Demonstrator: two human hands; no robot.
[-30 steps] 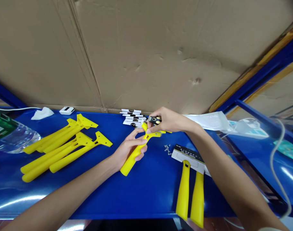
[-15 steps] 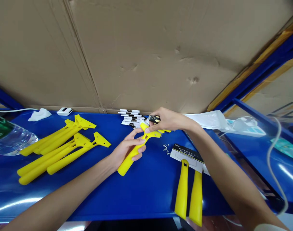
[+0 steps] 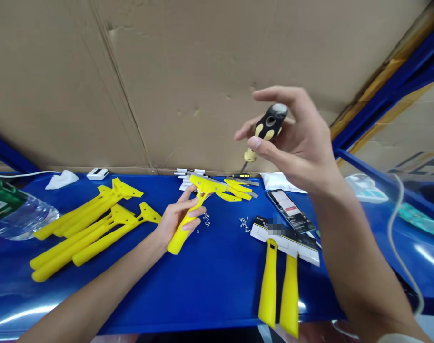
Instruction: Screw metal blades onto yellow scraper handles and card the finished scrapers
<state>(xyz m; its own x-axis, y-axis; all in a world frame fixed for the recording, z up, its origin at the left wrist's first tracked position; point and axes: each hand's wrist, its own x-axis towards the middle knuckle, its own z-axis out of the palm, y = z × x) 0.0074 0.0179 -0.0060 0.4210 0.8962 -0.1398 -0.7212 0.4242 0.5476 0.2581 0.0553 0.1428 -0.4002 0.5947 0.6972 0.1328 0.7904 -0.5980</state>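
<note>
1. Presently, the two hands are well apart: the left hand (image 3: 177, 216) is low over the blue bench (image 3: 220, 281), and the right hand (image 3: 304, 143) is raised.
2. The left hand's fingers are wrapped around the handle of a yellow scraper (image 3: 203, 186), whose wide head sticks out beyond them, tilted, with two small fasteners showing.
3. The right hand grips a black-and-cream screwdriver (image 3: 265, 132) between thumb and fingers, index finger lifted off, shaft slanting down toward the left hand's side.
4. Just right of the left fingers lie small nuts (image 3: 206, 217); farther right is a scatter of screws (image 3: 243, 223).
5. Beyond the left hand are folded white packets (image 3: 187, 177); to their right, below the right hand, lie slim yellow pieces (image 3: 240, 189) with grey ends, probably blades, though they are too small to be sure.
6. Left of the right forearm rest a lit phone (image 3: 290, 209) and, nearer the person, a black-and-white card sleeve (image 3: 288, 242) with two yellow handles (image 3: 269, 286) projecting from it.
7. Left of the left hand is a group of yellow scraper bodies (image 3: 108, 238), then a clear bottle (image 3: 22, 216) with a green label.
</note>
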